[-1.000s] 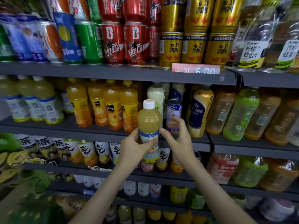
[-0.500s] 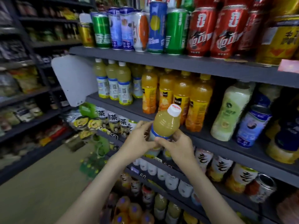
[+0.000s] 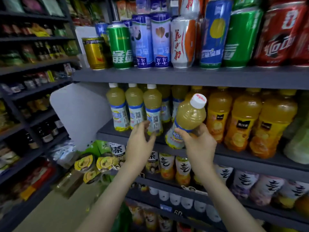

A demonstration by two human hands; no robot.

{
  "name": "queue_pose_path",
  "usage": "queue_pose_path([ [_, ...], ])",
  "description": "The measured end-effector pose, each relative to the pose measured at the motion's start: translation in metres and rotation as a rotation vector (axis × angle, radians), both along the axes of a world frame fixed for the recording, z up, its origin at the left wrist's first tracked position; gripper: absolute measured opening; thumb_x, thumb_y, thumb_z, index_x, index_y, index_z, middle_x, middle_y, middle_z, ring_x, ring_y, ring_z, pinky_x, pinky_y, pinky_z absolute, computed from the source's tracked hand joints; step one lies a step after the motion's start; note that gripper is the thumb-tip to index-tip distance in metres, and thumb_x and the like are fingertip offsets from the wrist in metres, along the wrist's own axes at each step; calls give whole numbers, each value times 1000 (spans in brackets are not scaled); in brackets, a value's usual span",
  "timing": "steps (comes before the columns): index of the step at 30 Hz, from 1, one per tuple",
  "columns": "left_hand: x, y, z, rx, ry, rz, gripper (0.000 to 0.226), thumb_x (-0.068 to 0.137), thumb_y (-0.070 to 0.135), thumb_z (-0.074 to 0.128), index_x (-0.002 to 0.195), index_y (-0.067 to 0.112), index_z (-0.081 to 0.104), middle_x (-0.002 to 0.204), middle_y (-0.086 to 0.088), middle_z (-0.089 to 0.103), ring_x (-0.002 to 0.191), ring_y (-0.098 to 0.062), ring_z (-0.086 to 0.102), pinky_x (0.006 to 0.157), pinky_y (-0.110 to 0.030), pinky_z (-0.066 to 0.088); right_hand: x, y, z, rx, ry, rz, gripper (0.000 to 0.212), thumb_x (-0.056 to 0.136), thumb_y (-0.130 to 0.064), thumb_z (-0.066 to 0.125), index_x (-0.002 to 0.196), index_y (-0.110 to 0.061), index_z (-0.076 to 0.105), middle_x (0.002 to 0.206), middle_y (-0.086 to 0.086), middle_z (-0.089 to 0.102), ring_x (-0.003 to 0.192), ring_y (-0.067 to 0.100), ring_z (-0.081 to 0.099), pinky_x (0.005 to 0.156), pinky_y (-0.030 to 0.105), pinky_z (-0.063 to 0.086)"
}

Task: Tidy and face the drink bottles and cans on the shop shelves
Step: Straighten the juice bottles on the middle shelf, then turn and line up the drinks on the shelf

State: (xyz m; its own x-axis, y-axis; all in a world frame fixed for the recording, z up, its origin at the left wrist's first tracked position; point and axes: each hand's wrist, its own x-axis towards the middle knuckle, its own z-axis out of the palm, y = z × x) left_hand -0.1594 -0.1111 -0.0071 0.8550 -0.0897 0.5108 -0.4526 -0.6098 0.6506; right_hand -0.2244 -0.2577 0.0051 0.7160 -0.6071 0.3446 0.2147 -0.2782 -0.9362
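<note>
My right hand (image 3: 199, 144) grips a pale yellow juice bottle (image 3: 187, 118) with a white cap, tilted to the right in front of the middle shelf (image 3: 250, 158). My left hand (image 3: 140, 141) has its fingers spread and empty, just in front of the rightmost of three matching pale yellow bottles (image 3: 153, 109) standing at the shelf's left end. Orange juice bottles (image 3: 242, 121) stand in a row to the right of the held bottle.
Tall cans (image 3: 142, 42) in green, blue, white and red fill the top shelf. Tea bottles (image 3: 182, 168) and cup drinks line the lower shelves. A white end panel (image 3: 78, 113) closes the shelf's left side. Another rack stands across the aisle at left.
My left hand let go of the held bottle and moved left toward the matching bottles. The view swung left, and my right hand carried the bottle toward that group.
</note>
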Motion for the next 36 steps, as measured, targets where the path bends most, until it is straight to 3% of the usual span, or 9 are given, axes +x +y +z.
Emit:
queue_pose_path([
  [5, 36, 0, -1, 104, -74, -81, 42, 91, 21, 58, 131, 11, 46, 123, -9, 51, 104, -23, 55, 73, -27, 42, 43, 24, -4, -184, 104, -162, 40, 78, -36, 75, 108, -15, 61, 87, -5, 66, 81, 15, 62, 63, 24, 42],
  [9, 49, -8, -10, 115, 6, -82, 47, 93, 22, 56, 134, 9, 38, 130, -15, 43, 105, -31, 56, 75, -39, 48, 77, 35, -5, -224, 142, -215, 38, 83, -35, 69, 111, -12, 58, 95, 5, 68, 86, 23, 63, 68, 30, 48],
  [14, 54, -16, -20, 165, 62, -22, 58, 91, 20, 57, 140, 4, 30, 136, -16, 35, 119, -33, 46, 79, -42, 49, 97, 37, -9, -287, 195, -259, 43, 88, -24, 64, 125, -10, 47, 114, 11, 64, 101, 28, 62, 80, 38, 51],
  [20, 62, -17, -25, 148, 75, -10, 58, 90, 14, 58, 139, 0, 29, 135, -20, 37, 126, -35, 38, 90, -42, 46, 104, 39, -13, -311, 168, -256, 50, 86, -8, 64, 131, -6, 41, 127, 13, 56, 114, 27, 56, 89, 32, 47],
  [25, 38, -15, -21, 21, 48, -29, 51, 90, 15, 57, 135, 3, 36, 130, -18, 41, 119, -35, 44, 83, -43, 47, 69, 49, -20, -342, 180, -189, 71, 89, -7, 59, 148, -7, 20, 150, 11, 34, 137, 23, 33, 103, 17, 27],
  [28, 14, -23, -22, -24, 0, -118, 47, 90, 15, 57, 133, 6, 41, 129, -17, 46, 114, -35, 50, 79, -42, 48, 36, 41, -22, -353, 122, -140, 58, 92, -10, 56, 144, -14, 31, 143, 6, 43, 130, 16, 41, 102, 18, 34],
  [31, -14, -47, -20, -73, 11, -251, 42, 91, 16, 56, 131, 11, 45, 127, -11, 53, 109, -29, 55, 77, -35, 46, 2, 18, -21, -312, 107, -170, 39, 92, -14, 55, 130, -18, 47, 122, 1, 59, 110, 12, 54, 88, 17, 42],
  [36, -63, -113, -17, -70, 52, -475, 31, 92, 24, 56, 122, 22, 50, 110, 2, 61, 94, -17, 60, 76, -37, 53, -57, -44, -22, -265, 102, -270, 17, 94, -19, 54, 109, -25, 55, 101, -12, 61, 89, -3, 56, 75, 11, 44],
])
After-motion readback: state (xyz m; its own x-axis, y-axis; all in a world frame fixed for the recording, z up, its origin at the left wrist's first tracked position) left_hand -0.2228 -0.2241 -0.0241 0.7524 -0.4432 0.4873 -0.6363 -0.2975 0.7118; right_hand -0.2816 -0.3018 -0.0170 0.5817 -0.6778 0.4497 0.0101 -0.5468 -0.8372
